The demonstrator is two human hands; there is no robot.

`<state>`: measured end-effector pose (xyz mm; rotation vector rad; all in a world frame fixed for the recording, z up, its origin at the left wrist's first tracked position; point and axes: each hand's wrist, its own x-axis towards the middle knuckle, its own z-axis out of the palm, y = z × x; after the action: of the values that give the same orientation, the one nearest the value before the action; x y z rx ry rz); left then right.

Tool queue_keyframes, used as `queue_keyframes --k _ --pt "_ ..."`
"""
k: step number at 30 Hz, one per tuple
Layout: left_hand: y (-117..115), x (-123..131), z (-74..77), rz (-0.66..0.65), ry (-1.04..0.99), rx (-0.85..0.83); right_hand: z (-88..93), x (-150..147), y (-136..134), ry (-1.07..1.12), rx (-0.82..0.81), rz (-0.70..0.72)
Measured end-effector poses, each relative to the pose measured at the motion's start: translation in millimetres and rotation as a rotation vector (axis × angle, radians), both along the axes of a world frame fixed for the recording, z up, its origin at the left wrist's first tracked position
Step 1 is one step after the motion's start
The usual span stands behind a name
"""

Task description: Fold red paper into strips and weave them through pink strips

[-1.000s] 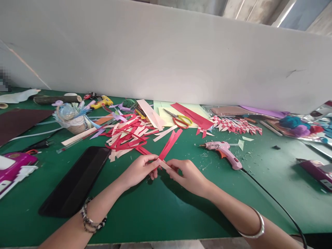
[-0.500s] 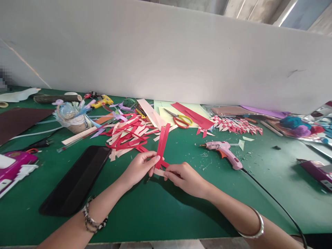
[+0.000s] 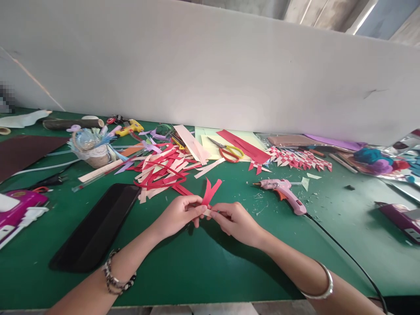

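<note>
My left hand (image 3: 180,214) and my right hand (image 3: 233,221) meet over the green table (image 3: 210,267), both pinching a small bundle of red paper strips (image 3: 210,192) crossed with a pale pink strip. The red ends fan upward from my fingertips. Behind them lies a loose pile of red and pink strips (image 3: 160,168). A bead bracelet is on my left wrist, a silver bangle on my right.
A pink glue gun (image 3: 284,192) with a black cord lies to the right. Yellow-handled scissors (image 3: 229,151) rest on pale paper. A woven red-and-pink strip piece (image 3: 297,158) lies beyond, a black tray (image 3: 98,225) to the left, a basket of ribbons (image 3: 90,148) behind it.
The red strips stood long and upright half a second ago; now they appear shorter and tilted right, drawn down between my fingers. Both hands stay in the same place.
</note>
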<state>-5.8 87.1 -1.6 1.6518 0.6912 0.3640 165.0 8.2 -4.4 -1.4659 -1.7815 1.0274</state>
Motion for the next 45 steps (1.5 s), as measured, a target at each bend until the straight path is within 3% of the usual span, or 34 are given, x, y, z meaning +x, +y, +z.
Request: queue_keyframes --k 6,12,21,24,28,31,33,35,40,45 --pt "2 0 0.2 0.04 -0.019 0.031 -1.0 1 0 -0.072 0.026 0.007" --pt "8 -8 3.8 0.189 -0.089 0.108 0.5 4 2 -0.019 -0.041 0.01" --pt "11 -7 3.5 0.24 -0.158 0.04 3.1 11 3 0.075 -0.161 0.118" --pt "14 -9 -0.3 0.293 -0.186 0.037 6.3 15 8 0.033 -0.124 0.152" --pt "19 -13 -2.8 0.394 -0.346 -0.076 19.5 26 27 -0.166 0.131 0.082" --pt "20 -14 -1.4 0.392 -0.484 -0.215 29.9 31 52 -0.439 0.218 0.043" --pt "21 -14 -0.6 0.38 -0.556 -0.299 32.4 32 73 -0.757 0.203 0.02" --pt "22 -16 -0.8 0.373 -0.594 -0.355 30.2 32 95 -0.879 0.168 -0.027" --pt "24 -19 -3.5 0.342 -0.563 -0.41 14.8 34 136 -1.074 0.07 -0.161" --pt "22 -20 0.2 0.319 -0.551 -0.432 10.7 39 149 -1.107 0.011 -0.205"
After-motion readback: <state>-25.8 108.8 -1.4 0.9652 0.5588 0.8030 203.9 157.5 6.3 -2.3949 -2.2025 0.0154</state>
